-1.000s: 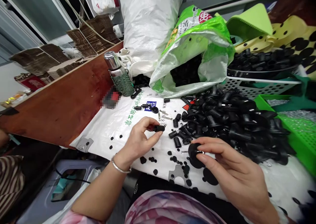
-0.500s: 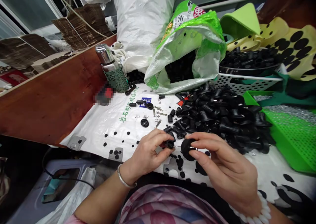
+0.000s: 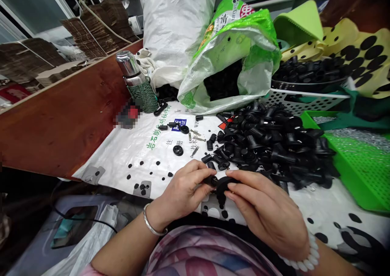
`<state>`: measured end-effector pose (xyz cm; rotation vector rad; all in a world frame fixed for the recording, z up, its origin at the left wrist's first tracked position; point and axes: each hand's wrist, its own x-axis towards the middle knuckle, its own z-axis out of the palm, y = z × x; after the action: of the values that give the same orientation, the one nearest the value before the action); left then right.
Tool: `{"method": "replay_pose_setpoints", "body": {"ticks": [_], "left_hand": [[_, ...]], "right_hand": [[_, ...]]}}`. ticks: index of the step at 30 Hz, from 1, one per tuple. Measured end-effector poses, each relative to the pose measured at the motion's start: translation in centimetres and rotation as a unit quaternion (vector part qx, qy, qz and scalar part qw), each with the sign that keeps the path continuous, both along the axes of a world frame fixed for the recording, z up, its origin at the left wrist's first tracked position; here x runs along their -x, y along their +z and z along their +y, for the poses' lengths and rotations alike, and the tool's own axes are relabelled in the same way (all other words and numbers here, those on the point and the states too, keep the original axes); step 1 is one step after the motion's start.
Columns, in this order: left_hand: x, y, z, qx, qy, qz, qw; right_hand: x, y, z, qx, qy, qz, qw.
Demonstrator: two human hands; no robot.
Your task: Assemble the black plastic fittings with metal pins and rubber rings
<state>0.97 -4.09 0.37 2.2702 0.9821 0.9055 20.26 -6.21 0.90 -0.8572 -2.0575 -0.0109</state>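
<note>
Between thumb and fingers, my left hand (image 3: 187, 186) pinches a small black plastic cylinder (image 3: 211, 180), mostly covered by the fingertips. My right hand (image 3: 268, 211) grips a round black plastic cap (image 3: 224, 183) by its edge and back. The two parts meet in front of my body, over the near side of the white sheet (image 3: 115, 162); the metal pin between them is hidden now. Just beyond my hands lies a large pile of black plastic parts (image 3: 274, 146). A round black disc (image 3: 178, 150) and a few flat metal strips (image 3: 198, 138) lie loose on the sheet.
A green basket (image 3: 359, 178) of shiny metal pieces stands at right. Behind the pile are an open green-and-white bag (image 3: 195, 93) and a pan of black parts (image 3: 310, 71). A metal flask (image 3: 134, 79) stands by the wooden board (image 3: 70, 117). Cardboard stacks (image 3: 100, 28) are behind it.
My left hand has moved right with the cylinder to meet the cap in my right hand. The pin showing between them earlier is out of sight. The view has shifted slightly.
</note>
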Motion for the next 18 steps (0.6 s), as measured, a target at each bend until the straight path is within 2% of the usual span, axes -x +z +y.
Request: {"method": "replay_pose_setpoints", "body": {"ticks": [3, 9, 15, 18], "left_hand": [[0.0, 0.1, 0.0, 0.001, -0.009, 0.009, 1.0], [-0.2, 0.4, 0.0, -0.003, -0.035, 0.005, 0.999], [0.0, 0.7, 0.1, 0.027, -0.076, 0.016, 0.997], [0.0, 0.7, -0.1, 0.041, -0.072, 0.026, 0.996]], "right_hand": [[0.3, -0.2, 0.1, -0.003, 0.008, 0.007, 1.0], [0.2, 0.1, 0.2, 0.076, 0.039, 0.024, 0.996], [-0.3, -0.2, 0.8, 0.103, 0.104, 0.04, 0.988], [-0.4, -0.6, 1.4, 0.128, 0.128, 0.067, 0.981]]}}
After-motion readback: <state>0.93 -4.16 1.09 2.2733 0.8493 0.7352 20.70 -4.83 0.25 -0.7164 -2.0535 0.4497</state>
